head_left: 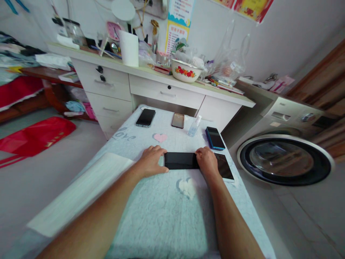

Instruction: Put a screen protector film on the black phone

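Observation:
A black smartphone [181, 160] lies sideways on the cloth-covered table, its dark screen facing up. My left hand [153, 161] grips its left end, thumb at the near corner and fingers at the far corner. At the other end, my right hand [207, 160] is closed, its curled fingertips on the phone's right edge; whether anything small is under them is hidden. Partly covered by my right hand, a white-framed tablet [225, 167] with a dark screen lies beside the phone. Just beyond it is another phone with a blue edge [215, 138].
Farther back on the table are a black phone [146, 117], a brownish phone case [178, 121] and a clear spray bottle [194, 126]. A pale folded cloth [81, 192] lies along the left. A cluttered desk [164, 94] stands behind, a washing machine [285, 144] at right.

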Demonstrator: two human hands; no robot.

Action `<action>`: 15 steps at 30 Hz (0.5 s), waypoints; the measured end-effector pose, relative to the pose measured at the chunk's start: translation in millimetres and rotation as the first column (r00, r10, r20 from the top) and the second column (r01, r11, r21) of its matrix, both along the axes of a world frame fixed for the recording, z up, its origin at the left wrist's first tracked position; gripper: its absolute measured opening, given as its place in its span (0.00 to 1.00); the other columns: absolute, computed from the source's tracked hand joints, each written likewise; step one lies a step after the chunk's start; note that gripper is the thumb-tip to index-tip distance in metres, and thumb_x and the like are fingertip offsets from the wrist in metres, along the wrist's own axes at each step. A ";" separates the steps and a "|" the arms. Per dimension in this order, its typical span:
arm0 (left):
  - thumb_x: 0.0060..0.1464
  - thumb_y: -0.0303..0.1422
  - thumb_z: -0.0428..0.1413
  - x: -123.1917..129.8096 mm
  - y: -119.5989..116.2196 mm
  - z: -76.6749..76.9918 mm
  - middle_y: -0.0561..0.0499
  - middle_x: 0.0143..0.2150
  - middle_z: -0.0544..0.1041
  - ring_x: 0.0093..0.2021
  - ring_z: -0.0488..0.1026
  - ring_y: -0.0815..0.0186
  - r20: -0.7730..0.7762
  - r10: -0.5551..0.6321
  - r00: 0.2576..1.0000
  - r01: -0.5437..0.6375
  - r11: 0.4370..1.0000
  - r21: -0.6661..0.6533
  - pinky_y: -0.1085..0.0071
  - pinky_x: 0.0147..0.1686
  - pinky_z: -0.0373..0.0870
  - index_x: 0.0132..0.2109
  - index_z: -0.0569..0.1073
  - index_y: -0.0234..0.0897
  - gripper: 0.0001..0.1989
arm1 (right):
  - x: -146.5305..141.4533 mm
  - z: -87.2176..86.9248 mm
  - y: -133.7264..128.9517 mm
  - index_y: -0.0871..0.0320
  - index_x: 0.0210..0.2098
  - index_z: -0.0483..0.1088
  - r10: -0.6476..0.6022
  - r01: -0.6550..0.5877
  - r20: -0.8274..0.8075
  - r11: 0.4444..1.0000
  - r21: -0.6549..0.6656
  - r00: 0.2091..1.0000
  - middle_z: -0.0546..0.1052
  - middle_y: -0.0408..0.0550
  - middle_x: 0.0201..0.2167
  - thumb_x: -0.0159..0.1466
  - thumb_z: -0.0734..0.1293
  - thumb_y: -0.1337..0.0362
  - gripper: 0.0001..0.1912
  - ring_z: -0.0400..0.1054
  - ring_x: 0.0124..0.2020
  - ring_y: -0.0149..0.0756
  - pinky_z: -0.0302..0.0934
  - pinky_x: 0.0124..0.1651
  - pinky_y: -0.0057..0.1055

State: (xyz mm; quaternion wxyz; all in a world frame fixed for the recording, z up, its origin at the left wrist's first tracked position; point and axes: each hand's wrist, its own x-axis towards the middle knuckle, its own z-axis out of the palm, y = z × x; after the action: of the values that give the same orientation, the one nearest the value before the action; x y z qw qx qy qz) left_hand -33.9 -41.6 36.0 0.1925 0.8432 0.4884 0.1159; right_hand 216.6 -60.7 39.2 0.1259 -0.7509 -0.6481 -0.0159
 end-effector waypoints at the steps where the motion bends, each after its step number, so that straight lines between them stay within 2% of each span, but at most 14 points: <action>1: 0.39 0.44 0.61 0.1 -0.1 0.3 0.46 0.48 0.71 0.51 0.65 0.54 0.003 0.000 1.000 0.000 1.000 0.001 0.62 0.49 0.60 0.52 0.68 0.39 0.32 | 0.0 0.1 -0.2 0.56 0.37 0.76 0.010 -0.010 -0.001 1.000 -0.006 1.000 0.73 0.48 0.36 0.63 0.61 0.65 0.11 0.67 0.36 0.33 0.53 0.37 0.27; 10: 0.38 0.45 0.61 -1.0 1.6 -5.9 0.48 0.47 0.71 0.51 0.65 0.55 0.011 -0.004 1.000 0.003 1.000 0.024 0.63 0.49 0.60 0.52 0.68 0.41 0.32 | -14.3 10.9 -13.6 0.57 0.36 0.75 0.170 -0.173 -0.046 0.981 -0.082 0.984 0.74 0.48 0.37 0.61 0.60 0.69 0.11 0.67 0.38 0.32 0.53 0.41 0.25; 15: 0.39 0.45 0.61 -1.8 1.5 -5.6 0.47 0.47 0.70 0.50 0.65 0.55 0.011 -0.003 1.000 0.003 1.000 0.026 0.63 0.48 0.60 0.52 0.68 0.41 0.32 | -26.1 15.9 -20.9 0.57 0.34 0.74 0.253 -0.263 -0.090 0.957 -0.119 0.963 0.73 0.47 0.36 0.60 0.61 0.70 0.10 0.67 0.36 0.31 0.54 0.40 0.25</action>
State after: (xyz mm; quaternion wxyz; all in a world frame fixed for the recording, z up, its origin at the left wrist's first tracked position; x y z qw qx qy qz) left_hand -35.7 -40.1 30.4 0.1844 0.8458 0.4843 0.1268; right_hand 190.5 -81.6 55.2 0.1014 -0.6666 -0.7351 0.0706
